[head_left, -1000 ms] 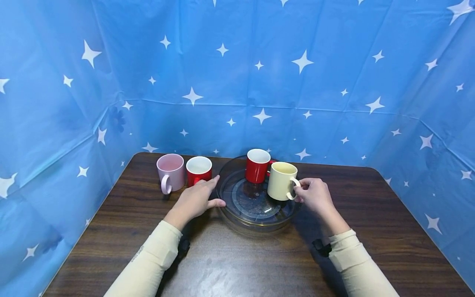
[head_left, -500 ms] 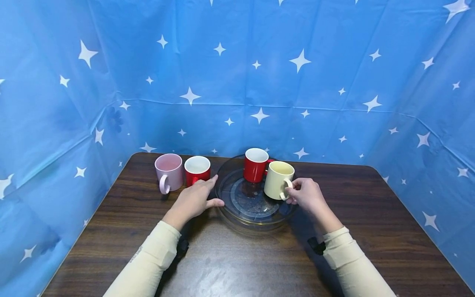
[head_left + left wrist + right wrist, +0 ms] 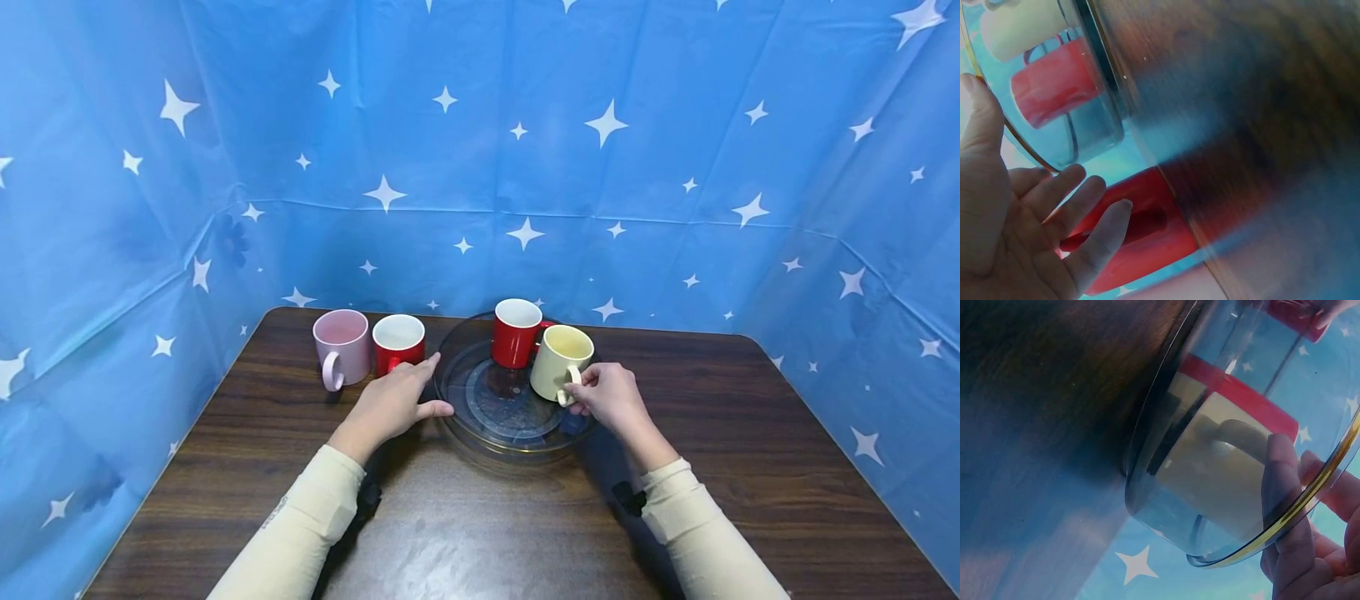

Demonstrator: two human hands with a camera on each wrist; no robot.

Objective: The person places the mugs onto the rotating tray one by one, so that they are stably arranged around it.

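My right hand (image 3: pixel 609 400) pinches the handle of a cream mug (image 3: pixel 557 367), which stands upright inside a round glass dish (image 3: pixel 517 446). Just behind it in the dish is a red mug (image 3: pixel 514 340), its handle toward the cream mug. In the right wrist view the cream mug (image 3: pixel 1210 475) shows through the glass wall, the fingers (image 3: pixel 1282 481) at its handle. My left hand (image 3: pixel 390 408) has its fingers extended, between the dish's left rim and a second red mug (image 3: pixel 397 340); in the left wrist view its fingers (image 3: pixel 1110 231) are in front of that mug's handle.
A pink mug (image 3: pixel 345 354) stands left of the second red mug, its handle toward the front. The dark wooden table (image 3: pixel 480 533) reaches back to a blue curtain (image 3: pixel 450 150) with white stars, which also hangs along both sides.
My right hand has moved left, and the cream mug has shifted slightly left with its handle turned more toward the front. The left hand stays by the second red mug.
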